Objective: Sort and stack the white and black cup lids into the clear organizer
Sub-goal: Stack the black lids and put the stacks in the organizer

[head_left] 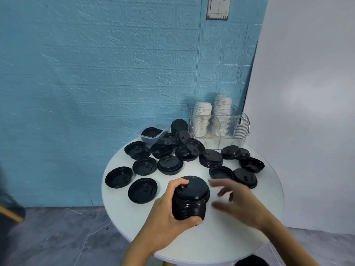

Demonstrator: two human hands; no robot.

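My left hand (pixel 169 210) grips a tall stack of black lids (pixel 190 198) near the front of the round white table (pixel 221 244), fingers curled round its side. My right hand (pixel 236 200) hovers just right of the stack, blurred, fingers spread and holding nothing. Several loose black lids (pixel 143 190) lie scattered across the middle and back of the table, some upside down. The clear organizer (pixel 240 129) stands at the back right with two stacks of white lids (pixel 201 118) inside it.
A small clear tub (pixel 151 137) with a black lid in it sits at the table's back left. The blue brick-pattern wall is close behind, a white wall to the right. Grey floor lies below the table's left edge.
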